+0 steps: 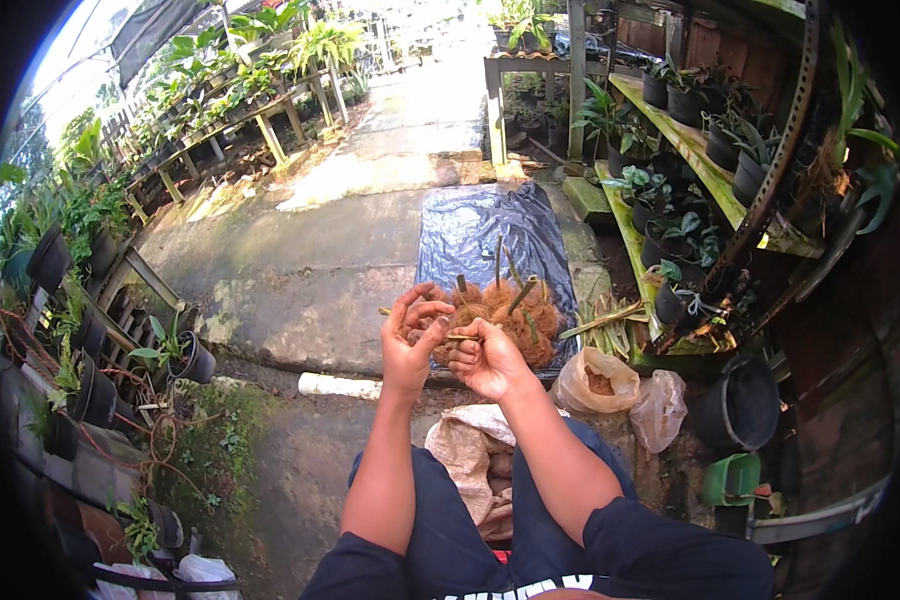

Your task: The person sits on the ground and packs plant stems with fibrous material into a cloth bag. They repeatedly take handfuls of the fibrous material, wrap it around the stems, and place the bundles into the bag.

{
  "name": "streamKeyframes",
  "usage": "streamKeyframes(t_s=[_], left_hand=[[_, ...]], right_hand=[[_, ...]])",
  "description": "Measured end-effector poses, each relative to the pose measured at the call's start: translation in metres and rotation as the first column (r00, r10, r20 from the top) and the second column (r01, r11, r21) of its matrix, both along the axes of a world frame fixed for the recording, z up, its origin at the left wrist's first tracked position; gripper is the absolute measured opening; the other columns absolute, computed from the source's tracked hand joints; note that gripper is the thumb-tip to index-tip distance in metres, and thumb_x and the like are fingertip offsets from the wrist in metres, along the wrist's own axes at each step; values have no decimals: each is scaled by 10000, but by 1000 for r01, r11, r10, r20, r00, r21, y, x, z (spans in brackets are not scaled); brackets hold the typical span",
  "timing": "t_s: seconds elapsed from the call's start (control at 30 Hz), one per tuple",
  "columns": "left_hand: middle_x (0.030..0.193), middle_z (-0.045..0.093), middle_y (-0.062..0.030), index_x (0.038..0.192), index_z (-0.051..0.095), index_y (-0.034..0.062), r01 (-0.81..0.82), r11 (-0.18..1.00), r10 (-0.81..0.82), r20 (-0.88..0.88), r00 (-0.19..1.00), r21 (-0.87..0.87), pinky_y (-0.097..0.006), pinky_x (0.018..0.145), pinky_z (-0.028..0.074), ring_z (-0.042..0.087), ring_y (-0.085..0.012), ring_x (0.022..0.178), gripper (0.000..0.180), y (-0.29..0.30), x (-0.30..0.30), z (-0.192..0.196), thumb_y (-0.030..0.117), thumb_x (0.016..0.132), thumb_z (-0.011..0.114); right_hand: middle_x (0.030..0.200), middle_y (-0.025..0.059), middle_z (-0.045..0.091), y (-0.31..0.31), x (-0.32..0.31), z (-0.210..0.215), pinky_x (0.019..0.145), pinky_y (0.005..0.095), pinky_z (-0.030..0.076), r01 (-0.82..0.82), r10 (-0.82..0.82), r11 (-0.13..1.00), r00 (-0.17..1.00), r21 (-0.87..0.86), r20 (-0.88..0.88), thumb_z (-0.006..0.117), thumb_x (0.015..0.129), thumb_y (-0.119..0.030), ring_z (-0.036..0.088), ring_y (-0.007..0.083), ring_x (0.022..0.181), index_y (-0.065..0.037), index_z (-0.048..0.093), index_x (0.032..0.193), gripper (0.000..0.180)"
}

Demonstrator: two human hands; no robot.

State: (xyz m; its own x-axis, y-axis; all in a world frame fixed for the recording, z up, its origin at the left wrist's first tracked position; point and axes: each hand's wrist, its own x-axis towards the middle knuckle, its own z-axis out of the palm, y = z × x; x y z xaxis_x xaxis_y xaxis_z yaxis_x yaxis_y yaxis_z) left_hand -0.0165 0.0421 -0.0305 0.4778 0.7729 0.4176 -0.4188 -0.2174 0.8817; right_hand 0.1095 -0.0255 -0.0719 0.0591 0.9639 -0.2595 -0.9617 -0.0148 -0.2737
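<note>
My left hand (410, 335) and my right hand (485, 355) are raised together in front of me, both closed around a small brown wad of coconut fibre with a thin green stalk (457, 338) running between them. Just beyond them, on a sheet of dark plastic (475, 225) spread on the concrete, lies a pile of fibre-wrapped plant cuttings (515, 310) with green stems sticking up. I sit with my knees apart, and an open sack (465, 445) rests between my legs.
A plastic bag of brown fibre (595, 380) and an empty clear bag (660, 405) lie to my right, next to a black pot (740, 405) and a green scoop (730, 478). Shelves of potted plants (685, 215) stand right; plant benches (90, 300) line the left. A white pipe (340, 385) lies ahead.
</note>
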Motion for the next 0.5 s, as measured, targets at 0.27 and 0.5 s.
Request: streamKeyframes(t_s=[0.27,0.5], left_hand=[[1101,775,-170,988,747,-90,124,990,-112,-159,981,69,-360,970,523,709,-211,1042,565,1,0,-15,335,1154,415],[1292,699,-205,1155,708,-70,74,983,-38,-204,978,170,-457,1095,477,646,-297,1212,522,1,7,-25,378,1143,440]], right_hand=[[571,-47,391,-1,2,-3,486,264,324,108,-95,992,982,-69,162,395,1142,-337,351,87,487,-147,519,960,291],[865,5,563,4,-5,-8,615,301,463,163,-152,986,968,-41,202,447,1122,-302,536,107,713,-118,560,1130,216]])
